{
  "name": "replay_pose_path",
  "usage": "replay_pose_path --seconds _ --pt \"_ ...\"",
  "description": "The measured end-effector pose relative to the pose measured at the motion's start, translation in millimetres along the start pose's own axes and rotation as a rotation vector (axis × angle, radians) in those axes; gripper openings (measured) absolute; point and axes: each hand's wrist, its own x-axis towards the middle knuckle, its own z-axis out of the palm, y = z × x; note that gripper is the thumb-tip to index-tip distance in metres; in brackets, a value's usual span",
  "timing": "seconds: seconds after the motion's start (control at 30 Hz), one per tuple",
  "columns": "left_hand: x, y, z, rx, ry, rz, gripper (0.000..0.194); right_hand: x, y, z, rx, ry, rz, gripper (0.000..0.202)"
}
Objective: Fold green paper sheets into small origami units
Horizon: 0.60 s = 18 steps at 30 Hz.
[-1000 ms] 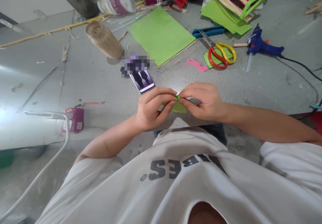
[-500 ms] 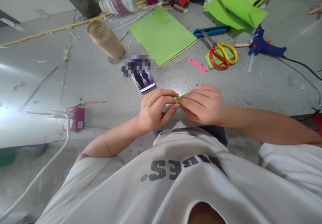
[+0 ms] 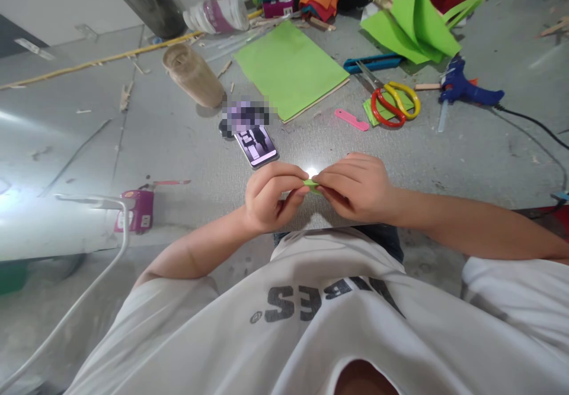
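Note:
A small piece of green paper (image 3: 313, 184) is pinched between the fingertips of both hands, just above the near edge of the table. My left hand (image 3: 273, 196) is closed on its left end, thumb below and fingers above. On the other end, my right hand (image 3: 358, 186) grips with bunched fingers that cover much of the piece. A lit phone (image 3: 255, 143) lies just beyond my left hand. Past my right hand are a pink folding knife-like tool (image 3: 351, 119) and scissors (image 3: 393, 103) with red and yellow handles, resting on small green paper pieces (image 3: 372, 113).
Green sheets (image 3: 291, 69) lie mid-table, with a blue cutter (image 3: 373, 63) beside them. A blue glue gun (image 3: 471, 84) trails its cord at right. A brown bottle (image 3: 194, 76), a purple box (image 3: 140, 210) and a white cable (image 3: 127, 235) are at left.
My fingertips have moved slightly apart, and more of the green paper shows between them. The view has shifted a little; the items on the table have stayed put.

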Motion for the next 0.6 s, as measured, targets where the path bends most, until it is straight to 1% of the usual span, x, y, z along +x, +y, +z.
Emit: replay_pose_path --seconds 0.13,0.2,0.23,0.27,0.33,0.37,0.4,0.43,0.5,0.53,0.6 --pt "0 2 0.7 -0.003 0.056 0.096 0.017 0 2 -1 0.107 0.029 -0.049 0.014" --pt "1 2 1.3 -0.001 0.09 0.13 0.016 -1 7 -1 0.16 0.04 -0.086 0.016" --pt "0 1 1.0 0.004 0.112 0.143 0.016 -2 12 -1 0.18 0.024 -0.111 0.016" --pt "0 0 0.2 0.01 0.136 0.152 0.015 -3 19 0 0.207 -0.019 -0.136 0.019" --pt "-1 -4 -3.6 0.009 0.184 0.171 0.014 -6 38 3 0.294 -0.169 -0.148 0.036" --pt "-2 -6 -6.3 0.0 0.205 0.174 0.014 -8 48 6 0.356 -0.263 -0.116 0.047" --pt "-3 -8 -9.5 -0.014 0.221 0.172 0.014 -9 57 9 0.411 -0.327 -0.045 0.056" --pt "-4 -9 -12.7 -0.029 0.232 0.165 0.015 -10 65 12 0.437 -0.352 0.036 0.062" --pt "-4 -10 -18.1 -0.048 0.233 0.148 0.018 -9 72 21 0.368 -0.402 0.169 0.068" --pt "-4 -9 -19.9 -0.051 0.219 0.137 0.019 -5 71 26 0.3 -0.439 0.186 0.069" --pt "-3 -7 -21.3 -0.056 0.176 0.119 0.019 8 61 35 0.146 -0.571 0.14 0.067"
